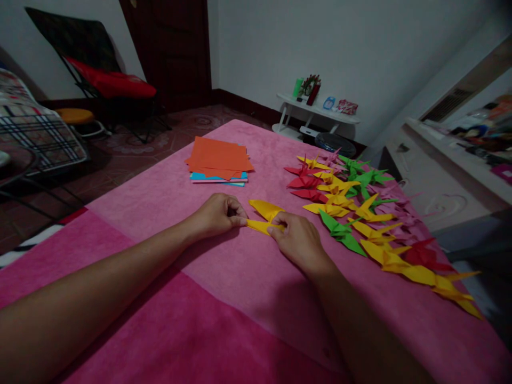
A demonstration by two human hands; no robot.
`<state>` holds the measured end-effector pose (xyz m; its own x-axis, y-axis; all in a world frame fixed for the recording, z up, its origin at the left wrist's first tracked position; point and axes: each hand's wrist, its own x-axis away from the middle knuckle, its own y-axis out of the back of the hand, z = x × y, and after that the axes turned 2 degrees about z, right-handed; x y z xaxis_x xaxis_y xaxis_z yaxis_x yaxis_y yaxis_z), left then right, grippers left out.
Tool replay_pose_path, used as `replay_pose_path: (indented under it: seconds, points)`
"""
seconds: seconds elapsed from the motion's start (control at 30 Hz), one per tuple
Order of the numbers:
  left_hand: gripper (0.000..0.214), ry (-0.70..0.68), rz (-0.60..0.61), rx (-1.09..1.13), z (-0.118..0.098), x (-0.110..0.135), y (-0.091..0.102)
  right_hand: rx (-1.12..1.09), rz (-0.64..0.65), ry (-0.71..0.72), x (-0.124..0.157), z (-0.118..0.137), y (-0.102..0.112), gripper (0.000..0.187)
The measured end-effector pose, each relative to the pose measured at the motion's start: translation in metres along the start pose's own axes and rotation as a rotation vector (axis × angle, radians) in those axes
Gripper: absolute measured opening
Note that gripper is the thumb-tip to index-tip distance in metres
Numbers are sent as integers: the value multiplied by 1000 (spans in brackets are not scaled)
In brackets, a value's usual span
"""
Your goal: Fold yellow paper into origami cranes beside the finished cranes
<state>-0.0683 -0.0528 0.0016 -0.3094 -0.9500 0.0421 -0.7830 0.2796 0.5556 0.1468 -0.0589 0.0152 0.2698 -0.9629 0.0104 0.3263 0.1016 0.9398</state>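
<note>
A partly folded yellow origami crane (pixel 262 209) is held between my two hands just above the pink-covered table (pixel 224 256). My left hand (pixel 218 215) pinches the tip of its narrow lower strip between thumb and fingers. At the other end, my right hand (pixel 298 237) grips the folded paper, with the thumb pressed on the strip. A wider yellow flap points up and left from the right fingers. The part of the paper under my right fingers is hidden.
Beyond my left hand lies a stack of coloured paper squares (pixel 220 157), orange on top. Rows of finished paper cranes (pixel 340 186) in yellow, red, green and pink cover the table's right side. A white shelf (pixel 320 109) stands by the wall, a folding chair (pixel 104 74) at back left.
</note>
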Motion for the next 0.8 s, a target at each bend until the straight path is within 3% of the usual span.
replay_pose_path:
  seconds: [0.13, 0.33, 0.53, 0.8]
  points:
    - [9, -32, 23, -31, 3, -1, 1, 16, -7, -3, -1, -1, -1, 11]
    - [9, -79, -95, -133, 1, 2, -1, 22, -5, -18, 0, 2, -1, 12]
    - [11, -89, -97, -225, 0, 4, -3, 24, -11, -33, -1, 3, -1, 11]
    - [24, 14, -153, -354, -9, 12, 7, 25, -7, -30, -1, 1, -2, 11]
